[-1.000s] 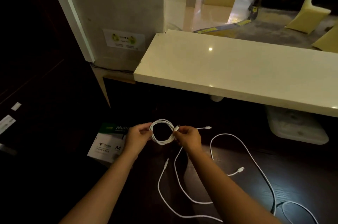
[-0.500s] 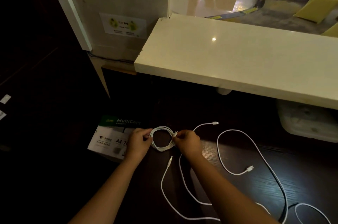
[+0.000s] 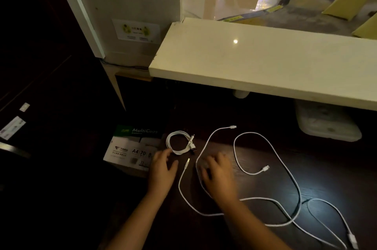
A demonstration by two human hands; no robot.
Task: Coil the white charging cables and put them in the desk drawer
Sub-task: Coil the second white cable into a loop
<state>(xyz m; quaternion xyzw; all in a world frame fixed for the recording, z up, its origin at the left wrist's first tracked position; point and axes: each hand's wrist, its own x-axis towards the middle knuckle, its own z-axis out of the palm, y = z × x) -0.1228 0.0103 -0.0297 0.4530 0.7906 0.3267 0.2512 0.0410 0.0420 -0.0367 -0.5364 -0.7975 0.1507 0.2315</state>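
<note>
A coiled white charging cable (image 3: 179, 142) lies on the dark desk (image 3: 265, 184), its plugs at the coil's right side. My left hand (image 3: 162, 170) hovers just below it, fingers spread, holding nothing. My right hand (image 3: 217, 174), blurred with relaxed fingers, is over a loose white cable (image 3: 184, 190) that runs from a plug near the coil down and to the right. Another loose white cable (image 3: 283, 160) loops across the desk's right half. No drawer is visible.
A ream of A4 copy paper (image 3: 133, 148) sits left of the coil. A pale raised counter (image 3: 255, 62) overhangs the desk's back. A translucent plastic container (image 3: 328, 125) stands under it at the right. The left side is dark.
Both hands have let go of the coiled cable, which now lies on the desk, and have drawn back toward me. The right hand has shifted onto the loose cable.
</note>
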